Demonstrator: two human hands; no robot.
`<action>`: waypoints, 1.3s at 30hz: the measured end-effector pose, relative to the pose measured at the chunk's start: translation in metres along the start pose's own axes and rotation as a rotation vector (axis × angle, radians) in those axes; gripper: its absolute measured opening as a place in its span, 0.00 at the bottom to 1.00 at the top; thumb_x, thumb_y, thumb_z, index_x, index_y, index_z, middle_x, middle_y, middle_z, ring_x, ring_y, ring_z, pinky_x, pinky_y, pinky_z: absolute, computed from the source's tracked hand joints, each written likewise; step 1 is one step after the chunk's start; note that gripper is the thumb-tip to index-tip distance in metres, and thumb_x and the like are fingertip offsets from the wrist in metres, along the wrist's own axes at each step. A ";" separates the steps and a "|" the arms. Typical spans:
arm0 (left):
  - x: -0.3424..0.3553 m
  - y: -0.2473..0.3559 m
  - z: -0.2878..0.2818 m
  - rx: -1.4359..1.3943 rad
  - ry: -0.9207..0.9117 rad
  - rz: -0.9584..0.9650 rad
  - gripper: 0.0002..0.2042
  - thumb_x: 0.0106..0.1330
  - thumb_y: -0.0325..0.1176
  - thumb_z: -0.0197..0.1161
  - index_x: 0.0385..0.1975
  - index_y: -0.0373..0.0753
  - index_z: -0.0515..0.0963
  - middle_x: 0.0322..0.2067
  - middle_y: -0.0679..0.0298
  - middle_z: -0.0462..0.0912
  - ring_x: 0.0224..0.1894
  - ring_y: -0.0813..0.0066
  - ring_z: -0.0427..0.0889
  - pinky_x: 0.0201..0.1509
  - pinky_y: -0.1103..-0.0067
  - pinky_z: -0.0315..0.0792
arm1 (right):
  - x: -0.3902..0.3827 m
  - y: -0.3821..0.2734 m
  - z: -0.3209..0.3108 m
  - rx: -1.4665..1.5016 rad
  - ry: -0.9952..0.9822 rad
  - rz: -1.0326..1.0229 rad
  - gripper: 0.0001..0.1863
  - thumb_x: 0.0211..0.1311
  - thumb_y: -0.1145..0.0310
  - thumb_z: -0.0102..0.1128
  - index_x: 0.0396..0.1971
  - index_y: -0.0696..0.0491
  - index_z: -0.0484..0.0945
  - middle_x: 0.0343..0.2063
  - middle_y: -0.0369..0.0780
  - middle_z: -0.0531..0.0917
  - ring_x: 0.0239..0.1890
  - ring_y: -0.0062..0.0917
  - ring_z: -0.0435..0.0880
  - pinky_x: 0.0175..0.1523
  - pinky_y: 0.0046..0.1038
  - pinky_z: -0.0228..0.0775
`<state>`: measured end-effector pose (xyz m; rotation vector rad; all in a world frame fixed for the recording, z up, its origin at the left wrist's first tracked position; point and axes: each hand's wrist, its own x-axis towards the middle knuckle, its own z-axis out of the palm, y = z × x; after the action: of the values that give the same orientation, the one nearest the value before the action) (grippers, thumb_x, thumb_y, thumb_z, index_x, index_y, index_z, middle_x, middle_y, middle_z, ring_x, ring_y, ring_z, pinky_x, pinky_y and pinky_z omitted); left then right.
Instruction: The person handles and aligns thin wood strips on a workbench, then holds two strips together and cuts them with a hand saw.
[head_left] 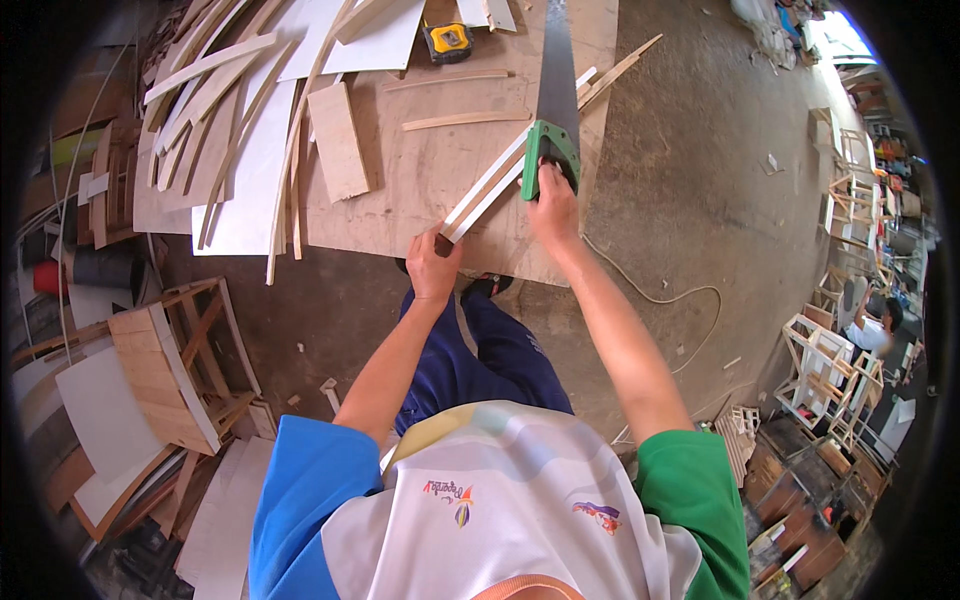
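Note:
My right hand (pixel 555 208) is wrapped round the green handle of a hand saw (pixel 558 75). The saw's long grey blade points away from me, over the plywood table. Beneath the saw, thin wooden strips (pixel 487 190) with white edges run slantwise across the tabletop. At their near end, by the table's front edge, my left hand (pixel 435 265) grips the strips with fingers closed round them. The saw crosses over the strips well up from my left hand; whether its teeth touch the wood I cannot tell.
On the plywood table (pixel 400 165) lie a short board (pixel 338 140), a yellow and black tape measure (pixel 448 42) and a pile of loose strips (pixel 205 110) at left. A wooden frame (pixel 190 360) stands left of me. A cable (pixel 690 295) crosses the floor. Another person (pixel 872 325) is far right.

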<state>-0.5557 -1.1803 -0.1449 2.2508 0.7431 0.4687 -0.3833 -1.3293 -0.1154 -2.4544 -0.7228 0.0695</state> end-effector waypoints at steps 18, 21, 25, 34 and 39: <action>0.000 -0.005 -0.016 -0.066 -0.090 -0.050 0.22 0.49 0.25 0.73 0.48 0.33 0.79 0.31 0.58 0.81 0.37 0.63 0.79 0.44 0.71 0.74 | 0.042 0.003 0.011 -0.088 -0.178 -0.232 0.22 0.50 0.73 0.67 0.47 0.56 0.71 0.48 0.47 0.79 0.53 0.43 0.76 0.55 0.39 0.71; 0.000 -0.006 -0.014 -0.054 -0.081 -0.034 0.22 0.50 0.26 0.73 0.48 0.34 0.79 0.31 0.59 0.81 0.35 0.64 0.80 0.42 0.71 0.75 | 0.041 0.003 0.012 -0.112 -0.193 -0.216 0.22 0.50 0.73 0.66 0.46 0.55 0.71 0.47 0.46 0.80 0.52 0.42 0.77 0.54 0.39 0.71; 0.003 -0.007 -0.016 -0.114 -0.102 -0.063 0.22 0.50 0.27 0.73 0.48 0.35 0.79 0.31 0.59 0.80 0.32 0.66 0.80 0.39 0.72 0.76 | 0.042 -0.001 0.010 -0.123 -0.232 -0.171 0.21 0.50 0.74 0.65 0.47 0.55 0.72 0.47 0.45 0.80 0.51 0.42 0.77 0.54 0.39 0.71; 0.012 -0.017 -0.024 -0.083 -0.154 0.079 0.21 0.48 0.30 0.76 0.44 0.34 0.79 0.29 0.59 0.78 0.31 0.66 0.78 0.37 0.73 0.75 | 0.021 0.010 0.018 -0.098 0.041 -0.229 0.21 0.50 0.77 0.62 0.47 0.56 0.72 0.47 0.47 0.80 0.52 0.44 0.77 0.59 0.41 0.68; 0.005 -0.021 -0.017 -0.033 -0.134 0.174 0.19 0.46 0.32 0.77 0.37 0.34 0.79 0.28 0.58 0.77 0.30 0.62 0.78 0.36 0.70 0.74 | 0.008 -0.015 -0.005 -0.051 0.028 -0.096 0.23 0.49 0.78 0.62 0.49 0.58 0.72 0.46 0.49 0.80 0.52 0.45 0.77 0.58 0.40 0.69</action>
<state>-0.5691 -1.1558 -0.1479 2.3002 0.4706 0.4035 -0.3825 -1.3169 -0.1021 -2.4597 -0.8383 -0.0205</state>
